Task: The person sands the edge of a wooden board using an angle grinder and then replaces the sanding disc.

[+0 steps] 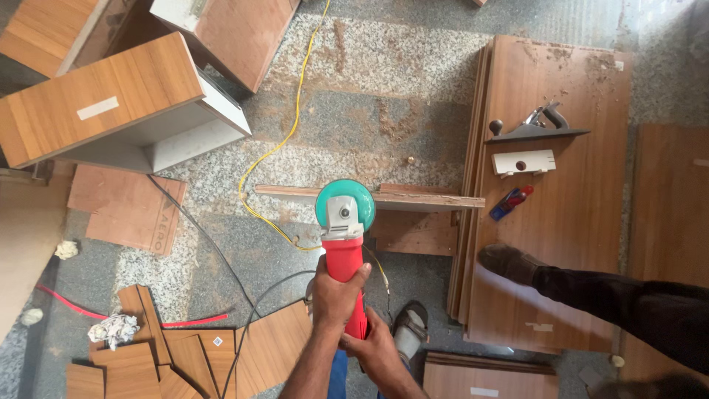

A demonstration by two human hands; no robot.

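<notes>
- Left hand (336, 295) in a closed grip around a red grinder (344, 244).
- Right hand (377, 353) grips its rear end.
- Disc over a wooden strip (413, 198) on the floor.

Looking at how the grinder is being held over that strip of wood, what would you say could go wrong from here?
1. The yellow cable runs along the floor right beneath the angle grinder; the disc might nick it.
2. The wooden strip looks unclamped on edge, so it may kick or tip.
3. Both the left hand and right hand are bare, and the sandalled foot stands close below, exposed to chips.
</notes>
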